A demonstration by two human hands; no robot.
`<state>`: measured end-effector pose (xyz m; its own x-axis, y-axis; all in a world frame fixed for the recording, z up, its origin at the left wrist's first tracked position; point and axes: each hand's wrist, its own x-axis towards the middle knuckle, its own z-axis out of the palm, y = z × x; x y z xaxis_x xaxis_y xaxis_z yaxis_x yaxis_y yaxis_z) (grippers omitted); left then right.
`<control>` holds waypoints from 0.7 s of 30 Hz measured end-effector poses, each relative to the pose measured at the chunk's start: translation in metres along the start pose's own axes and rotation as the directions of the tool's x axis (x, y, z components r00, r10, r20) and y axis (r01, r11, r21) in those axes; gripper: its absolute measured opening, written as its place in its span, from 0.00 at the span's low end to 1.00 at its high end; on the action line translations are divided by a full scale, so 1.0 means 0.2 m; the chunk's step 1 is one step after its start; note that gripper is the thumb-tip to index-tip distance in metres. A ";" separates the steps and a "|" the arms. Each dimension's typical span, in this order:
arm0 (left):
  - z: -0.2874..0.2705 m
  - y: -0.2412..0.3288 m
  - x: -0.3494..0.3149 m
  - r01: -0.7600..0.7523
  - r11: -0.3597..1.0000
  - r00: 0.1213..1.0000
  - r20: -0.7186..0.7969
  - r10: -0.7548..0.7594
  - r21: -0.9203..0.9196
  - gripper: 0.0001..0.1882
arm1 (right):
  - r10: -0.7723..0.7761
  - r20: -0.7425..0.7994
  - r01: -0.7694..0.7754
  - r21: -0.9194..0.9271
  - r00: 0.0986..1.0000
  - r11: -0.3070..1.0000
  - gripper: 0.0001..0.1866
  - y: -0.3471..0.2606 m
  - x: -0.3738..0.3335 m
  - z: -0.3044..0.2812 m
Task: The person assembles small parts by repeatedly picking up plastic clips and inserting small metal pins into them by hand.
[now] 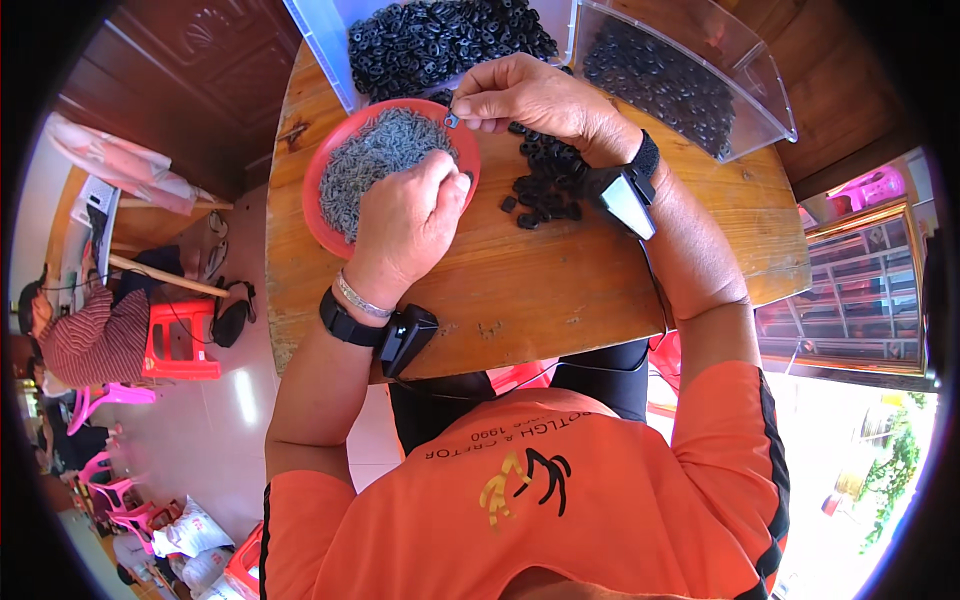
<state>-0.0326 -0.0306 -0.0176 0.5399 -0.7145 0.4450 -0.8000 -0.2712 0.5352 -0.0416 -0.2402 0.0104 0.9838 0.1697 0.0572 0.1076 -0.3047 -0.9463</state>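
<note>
My right hand (535, 98) pinches a small grey plastic piece (451, 119) between thumb and forefinger, above the far right rim of a round red bowl (314, 195). Many small grey pieces (362, 160) of the same colour fill this bowl. Over its near right side is my left hand (408, 215), fingers curled in and thumb pressed against them; whatever they hold is hidden, apart from a dark speck by the thumb tip. Loose small black plastic parts (545, 172) lie in a heap on the wooden table (510, 275), just below my right hand.
Behind the bowl stands a clear bin (335, 55) of black parts; another clear bin (765, 110) with similar parts is at the far right. Both wrists wear black strapped devices, with a cable near the right one. A person (100, 335) sits at left near a red stool (180, 340).
</note>
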 end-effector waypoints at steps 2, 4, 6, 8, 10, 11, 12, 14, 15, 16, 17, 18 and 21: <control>0.00 -0.01 0.00 -0.003 0.999 0.999 -0.036 0.001 -0.051 0.10 | 0.002 0.015 -0.002 -0.002 1.000 1.000 0.09 -0.01 -0.01 0.00; 0.00 -0.02 0.00 0.030 0.993 1.000 0.001 -0.030 -0.115 0.09 | 0.004 0.031 -0.003 -0.006 1.000 1.000 0.10 -0.02 -0.01 0.00; -0.01 -0.03 0.00 0.041 0.988 0.999 -0.023 -0.045 -0.148 0.07 | 0.006 0.029 -0.005 -0.027 1.000 1.000 0.10 -0.01 0.00 0.01; -0.02 -0.05 0.00 0.115 0.961 0.991 -0.043 -0.130 -0.251 0.06 | 0.006 0.050 -0.005 -0.022 0.999 1.000 0.10 -0.02 -0.01 0.00; -0.05 -0.06 0.00 0.288 0.850 0.949 0.010 -0.316 -0.441 0.05 | 0.007 0.075 -0.006 -0.016 0.997 1.000 0.10 -0.03 -0.01 0.01; -0.06 -0.08 0.00 0.290 0.849 0.948 0.010 -0.318 -0.441 0.05 | -0.002 0.045 0.004 -0.038 0.999 0.999 0.10 -0.04 -0.01 0.02; -0.07 -0.09 0.01 0.276 0.814 0.944 -0.015 -0.330 -0.512 0.05 | -0.012 0.016 0.013 -0.060 1.000 0.998 0.10 -0.04 -0.01 0.03; -0.07 -0.09 0.01 0.225 0.761 0.943 -0.061 -0.328 -0.609 0.07 | -0.056 -0.023 0.057 0.034 0.998 0.998 0.09 -0.03 0.01 0.06; -0.07 -0.08 0.02 0.227 0.760 0.941 -0.063 -0.332 -0.609 0.07 | -0.095 -0.070 0.103 0.125 0.993 0.987 0.09 -0.03 0.01 0.09; -0.07 -0.07 0.02 0.232 0.767 0.946 -0.043 -0.320 -0.599 0.08 | -0.101 -0.109 0.111 0.086 0.989 0.990 0.07 -0.04 0.01 0.13; -0.07 -0.06 0.02 0.236 0.773 0.951 -0.023 -0.308 -0.589 0.09 | -0.103 -0.103 0.113 0.088 0.989 0.990 0.07 -0.04 0.01 0.16; -0.06 -0.07 0.01 0.188 0.772 0.962 -0.043 -0.268 -0.607 0.11 | -0.150 -0.120 0.158 0.068 0.981 0.985 0.07 -0.03 0.02 0.19; -0.07 -0.12 0.01 0.136 0.731 0.971 -0.058 -0.233 -0.668 0.12 | -0.202 -0.140 0.210 0.045 0.969 0.977 0.07 -0.04 0.01 0.23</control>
<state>-0.0094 -0.0166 -0.0196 0.7260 -0.5929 0.3486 -0.3367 0.1356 0.9318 -0.0473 -0.1943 0.0030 0.9518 0.0953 0.2914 0.3056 -0.2196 -0.9265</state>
